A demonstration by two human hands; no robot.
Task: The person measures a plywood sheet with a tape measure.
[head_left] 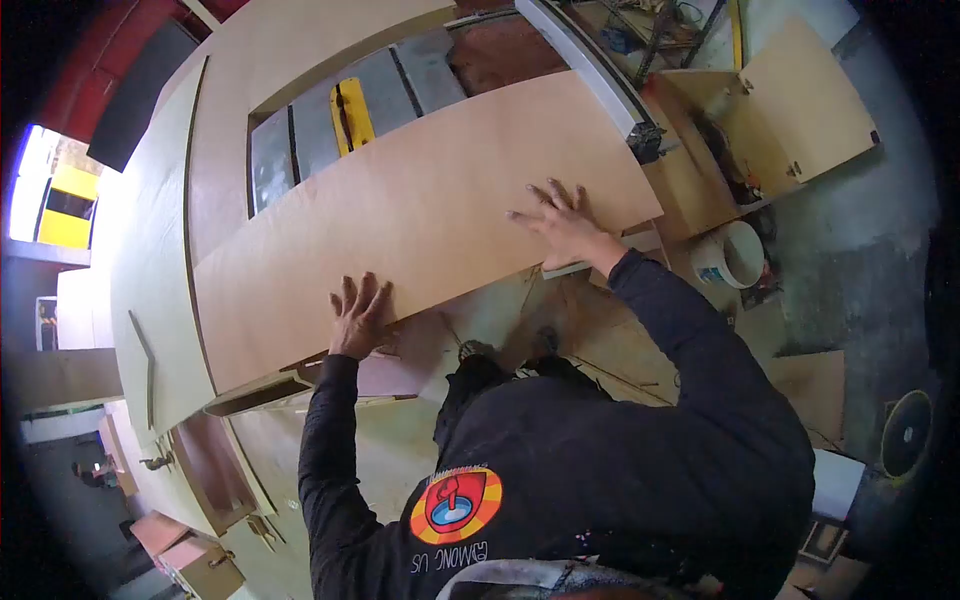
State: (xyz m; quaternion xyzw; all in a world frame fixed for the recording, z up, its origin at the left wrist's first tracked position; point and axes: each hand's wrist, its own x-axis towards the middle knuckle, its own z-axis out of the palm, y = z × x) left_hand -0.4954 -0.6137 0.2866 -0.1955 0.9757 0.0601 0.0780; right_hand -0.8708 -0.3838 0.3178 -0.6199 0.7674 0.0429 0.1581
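A long plywood panel (430,215) lies across the table saw (268,150) in front of me. My left hand (360,315) rests on its near edge, left of the middle, fingers spread. Farther right, my right hand (565,225) lies on the panel near its right end, also with fingers apart. Neither hand is wrapped round anything. Beyond the panel's far edge shows the saw's yellow throat plate (352,115). The panel's right end lies close to the metal rip fence (590,70).
Large wooden sheets (150,240) extend at the left and back. An open wooden cabinet (800,110) stands to the right, with a white bucket (740,255) below it. Wood scraps lie around my feet. A round dark object (906,435) is on the floor at far right.
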